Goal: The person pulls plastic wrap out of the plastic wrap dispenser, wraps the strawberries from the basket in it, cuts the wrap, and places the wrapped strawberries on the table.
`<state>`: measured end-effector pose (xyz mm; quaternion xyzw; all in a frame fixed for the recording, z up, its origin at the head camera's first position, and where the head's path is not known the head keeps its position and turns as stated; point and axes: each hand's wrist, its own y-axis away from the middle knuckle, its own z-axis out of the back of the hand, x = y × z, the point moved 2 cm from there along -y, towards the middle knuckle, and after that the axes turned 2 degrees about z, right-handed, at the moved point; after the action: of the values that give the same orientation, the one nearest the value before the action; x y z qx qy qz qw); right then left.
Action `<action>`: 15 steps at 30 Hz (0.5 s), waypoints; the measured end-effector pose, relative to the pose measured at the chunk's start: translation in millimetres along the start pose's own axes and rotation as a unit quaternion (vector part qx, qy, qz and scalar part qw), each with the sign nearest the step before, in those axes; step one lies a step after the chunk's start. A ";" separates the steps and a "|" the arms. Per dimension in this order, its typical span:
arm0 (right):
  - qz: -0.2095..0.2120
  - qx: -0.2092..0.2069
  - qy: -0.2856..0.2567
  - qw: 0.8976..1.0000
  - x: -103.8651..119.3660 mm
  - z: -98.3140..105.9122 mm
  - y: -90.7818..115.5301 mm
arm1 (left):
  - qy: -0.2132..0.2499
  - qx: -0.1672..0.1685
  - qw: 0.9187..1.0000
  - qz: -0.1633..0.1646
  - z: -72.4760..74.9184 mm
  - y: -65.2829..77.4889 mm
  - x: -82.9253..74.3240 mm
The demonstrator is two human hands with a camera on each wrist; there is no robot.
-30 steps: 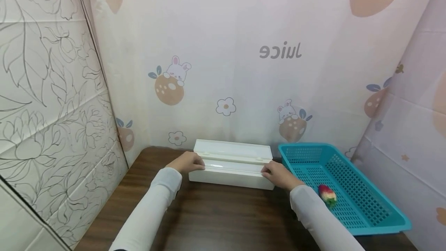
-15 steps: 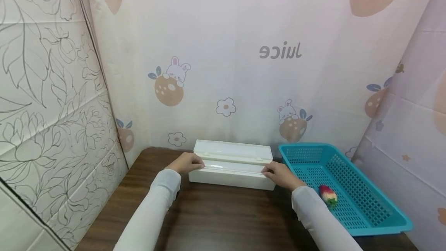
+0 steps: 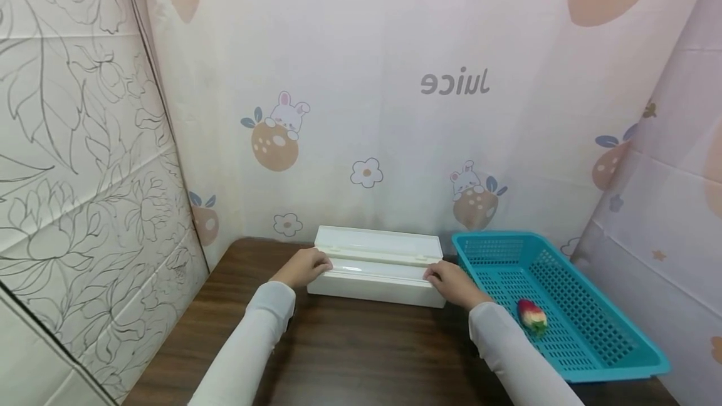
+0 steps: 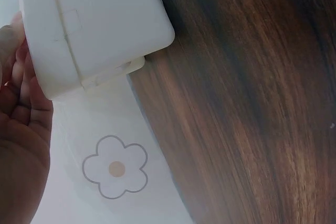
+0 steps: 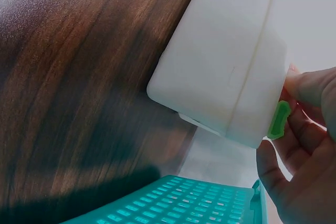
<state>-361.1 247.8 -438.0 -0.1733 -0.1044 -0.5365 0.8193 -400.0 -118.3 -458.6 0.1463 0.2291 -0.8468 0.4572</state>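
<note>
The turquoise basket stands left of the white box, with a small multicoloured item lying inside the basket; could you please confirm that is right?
Not quite: the head view shows the turquoise basket to the right of the white box. The small multicoloured item does lie inside.

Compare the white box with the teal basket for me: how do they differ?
The white box has solid walls; the teal basket has perforated ones. The white box is long and narrow; the teal basket is broader and open-topped. Both rest on the brown table.
</note>
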 end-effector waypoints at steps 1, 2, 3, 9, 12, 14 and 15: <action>0.004 -0.002 0.003 1.000 0.2 -0.4 -0.2 | 0.000 -0.001 1.000 0.001 -0.1 -0.1 -0.4; 0.005 -0.003 0.005 1.000 0.2 -0.5 -0.3 | 0.001 -0.004 1.000 -0.001 -0.1 0.1 -1.1; 0.004 -0.003 0.005 1.000 0.5 -0.6 -0.4 | 0.003 -0.006 1.000 -0.001 0.1 0.3 -1.5; -0.018 -0.004 -0.017 1.000 -1.9 1.6 1.1 | 0.016 -0.011 1.000 0.010 1.5 1.8 -2.7; -0.011 -0.009 -0.028 1.000 -3.0 3.4 2.4 | 0.030 -0.009 0.999 0.015 2.3 2.3 -4.5; 0.001 -0.014 -0.033 0.999 -3.5 4.9 3.1 | 0.034 -0.009 0.999 0.019 2.2 2.1 -5.0; 0.006 -0.017 -0.034 0.999 -3.8 5.5 3.5 | 0.037 -0.009 0.999 0.021 2.1 1.5 -5.0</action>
<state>-359.4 254.4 -434.9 -0.2060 -0.1219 -0.5272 0.8153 -396.1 -116.5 -454.9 0.1784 0.2502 -0.8289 0.4674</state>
